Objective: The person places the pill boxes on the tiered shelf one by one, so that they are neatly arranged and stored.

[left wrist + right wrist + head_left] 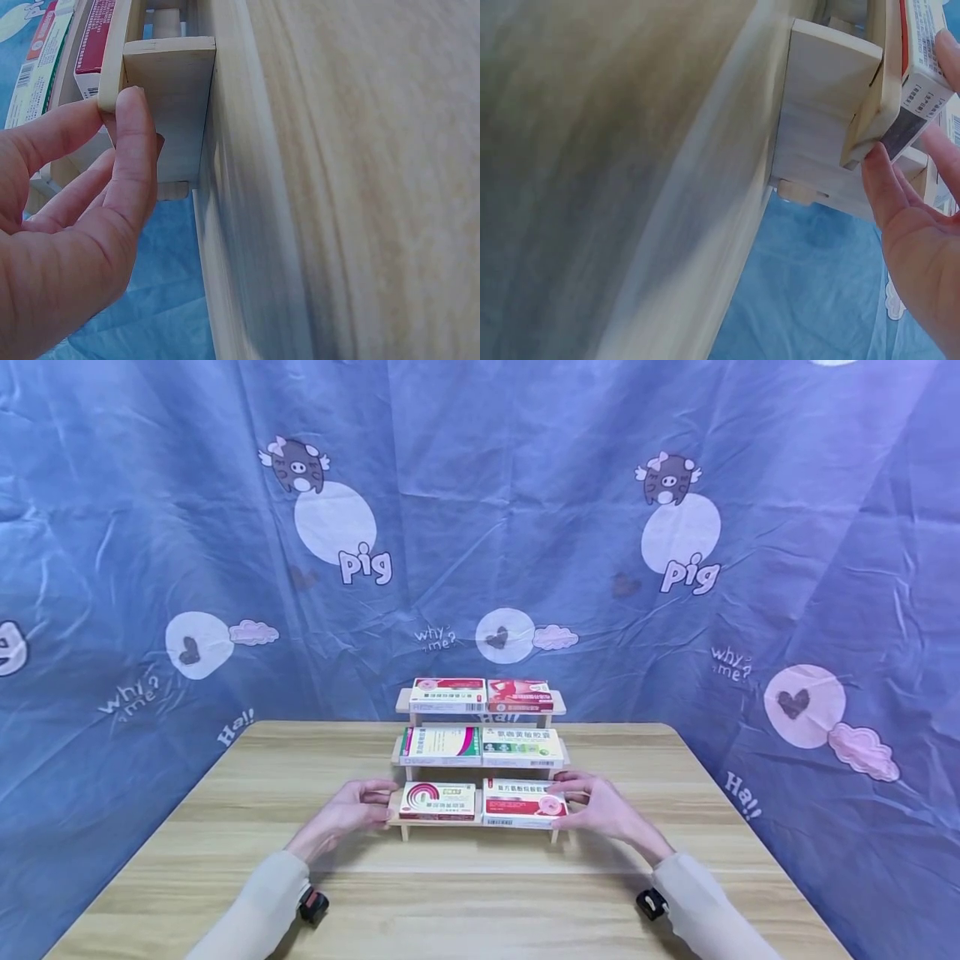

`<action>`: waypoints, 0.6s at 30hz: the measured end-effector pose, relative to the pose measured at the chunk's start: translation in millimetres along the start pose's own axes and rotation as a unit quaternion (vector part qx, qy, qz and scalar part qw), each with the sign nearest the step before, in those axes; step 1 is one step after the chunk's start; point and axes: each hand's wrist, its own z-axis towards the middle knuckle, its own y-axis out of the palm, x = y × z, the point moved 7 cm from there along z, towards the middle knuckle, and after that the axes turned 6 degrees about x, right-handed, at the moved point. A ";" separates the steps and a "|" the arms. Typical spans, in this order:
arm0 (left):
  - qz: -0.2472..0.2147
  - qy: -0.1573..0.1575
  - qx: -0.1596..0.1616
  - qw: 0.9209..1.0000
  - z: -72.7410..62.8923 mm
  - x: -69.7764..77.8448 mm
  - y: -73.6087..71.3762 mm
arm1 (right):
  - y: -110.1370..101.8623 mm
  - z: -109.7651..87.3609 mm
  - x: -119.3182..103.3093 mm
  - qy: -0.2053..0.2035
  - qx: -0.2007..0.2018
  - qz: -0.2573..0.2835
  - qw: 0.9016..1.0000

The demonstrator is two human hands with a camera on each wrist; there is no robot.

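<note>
A small three-tier wooden display rack (405, 823) stands on the table with two medicine boxes on each tier. My left hand (356, 810) pinches the left end of its bottom shelf, thumb and fingertip at the board's edge in the left wrist view. My right hand (603, 810) holds the right end of the lower right medicine box (517, 806), white and red; in the right wrist view one fingertip also touches the shelf end (866, 139). Beside it lies a white medicine box with pink arcs (438, 800), apart from my left fingers.
The middle tier bears a white-green-magenta box (442, 743) and a white-green box (521, 746). Red-and-white boxes (450, 693) lie on top. The wood-grain table (480, 910) reaches back to a blue printed curtain (480, 527), which also hangs along both sides.
</note>
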 end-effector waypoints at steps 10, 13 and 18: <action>-0.009 -0.004 0.001 1.000 1.9 -3.9 -1.4 | 7.2 -1.5 2.7 0.024 0.005 0.013 1.000; -0.007 -0.002 0.001 1.000 1.8 -3.8 -1.3 | 7.9 -1.0 2.9 0.025 0.006 0.008 1.000; -0.007 0.003 0.001 1.000 1.8 -2.4 -1.7 | 8.1 0.2 -1.0 0.014 -0.002 0.011 1.000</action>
